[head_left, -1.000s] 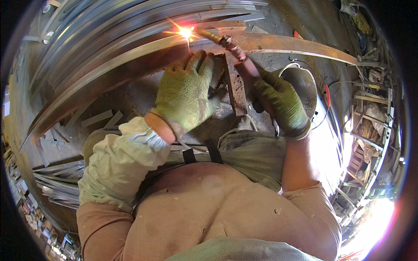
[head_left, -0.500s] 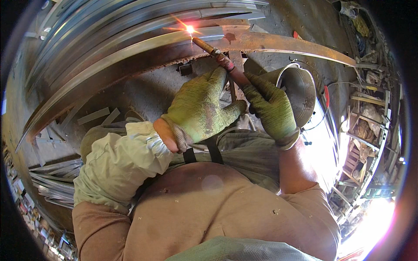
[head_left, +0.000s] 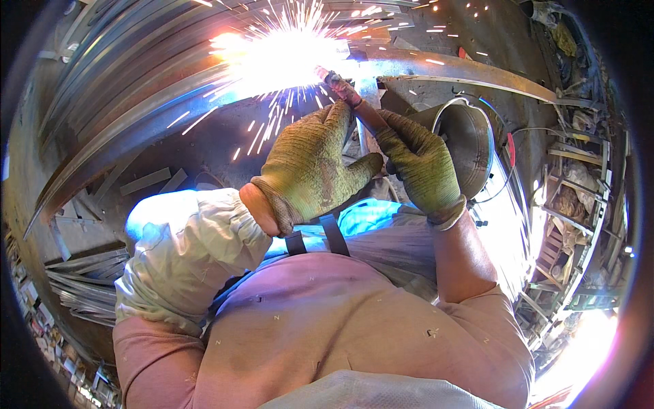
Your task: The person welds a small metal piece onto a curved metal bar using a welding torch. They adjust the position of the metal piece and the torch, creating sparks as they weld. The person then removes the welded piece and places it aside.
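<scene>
My right hand point(head_left: 426, 163), in a worn green-yellow glove, is closed around the handle of a welding torch point(head_left: 370, 117). The torch slants up and left, its tip lost in a white glare with sparks flying outward. Beneath that glare runs a long curved steel beam point(head_left: 470, 65), rusty toward its right end. My left hand point(head_left: 306, 163), gloved alike, has its fingers stretched out together, their tips against or just beside the torch neck. Its thumb stands apart, pointing toward my right hand. A pale loose sleeve point(head_left: 197, 245) covers my left forearm.
Several curved metal strips point(head_left: 129, 75) lie beyond the beam at upper left. Close to my right hand is an open-ended grey metal cylinder point(head_left: 470, 146). A bundle of metal profiles point(head_left: 85, 283) rests at lower left, and a ladder-like metal frame point(head_left: 572, 225) at right.
A small red-orange glow at the torch tip has become a large white arc with sparks, and bluish light falls on the beam and my clothes. Both hands stay nearly in place.
</scene>
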`<state>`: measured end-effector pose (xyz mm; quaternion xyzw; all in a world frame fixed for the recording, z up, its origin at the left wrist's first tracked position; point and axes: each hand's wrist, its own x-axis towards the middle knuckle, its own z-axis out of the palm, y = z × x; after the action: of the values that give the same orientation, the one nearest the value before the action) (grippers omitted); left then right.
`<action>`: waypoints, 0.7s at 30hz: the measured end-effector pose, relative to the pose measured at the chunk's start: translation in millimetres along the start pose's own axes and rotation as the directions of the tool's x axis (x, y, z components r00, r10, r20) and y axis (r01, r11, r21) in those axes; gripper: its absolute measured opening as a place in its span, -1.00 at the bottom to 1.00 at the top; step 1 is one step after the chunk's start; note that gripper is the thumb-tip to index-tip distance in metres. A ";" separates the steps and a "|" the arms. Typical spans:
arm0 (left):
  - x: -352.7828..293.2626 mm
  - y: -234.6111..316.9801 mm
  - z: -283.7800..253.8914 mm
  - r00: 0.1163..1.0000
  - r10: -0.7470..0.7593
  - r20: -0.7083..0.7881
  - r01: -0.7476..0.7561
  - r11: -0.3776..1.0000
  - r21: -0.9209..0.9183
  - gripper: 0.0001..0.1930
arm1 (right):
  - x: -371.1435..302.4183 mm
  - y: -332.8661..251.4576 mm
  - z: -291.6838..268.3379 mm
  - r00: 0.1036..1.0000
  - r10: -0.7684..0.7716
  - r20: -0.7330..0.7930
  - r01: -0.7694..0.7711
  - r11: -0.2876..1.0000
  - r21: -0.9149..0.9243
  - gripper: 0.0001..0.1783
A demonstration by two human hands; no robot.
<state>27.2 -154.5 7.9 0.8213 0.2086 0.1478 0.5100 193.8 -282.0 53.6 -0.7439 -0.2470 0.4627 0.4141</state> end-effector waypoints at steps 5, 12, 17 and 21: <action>1.0 -1.8 1.4 0.994 0.081 -0.078 -0.076 0.994 0.075 -0.36 | -0.5 1.7 -1.0 1.000 -0.018 0.006 0.018 1.000 -0.003 -0.56; 2.9 -2.7 1.2 0.987 0.135 -0.090 -0.126 0.987 0.097 -0.32 | -0.1 2.5 -1.9 1.000 -0.031 0.000 0.031 0.999 -0.029 -0.57; 1.2 0.1 -0.6 0.994 0.090 -0.058 -0.083 0.990 0.110 -0.29 | -0.9 3.6 -3.5 1.000 -0.005 0.017 0.004 0.999 0.039 -0.56; 3.7 -3.3 3.7 0.960 0.230 -0.158 -0.207 0.967 0.148 -0.22 | -4.2 -6.4 0.9 0.999 0.021 -0.028 -0.021 0.999 -0.033 -0.50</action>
<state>31.4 -154.3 3.4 0.8546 0.1696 0.2607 0.4159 191.2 -281.4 60.9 -0.7597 -0.2409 0.4524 0.4003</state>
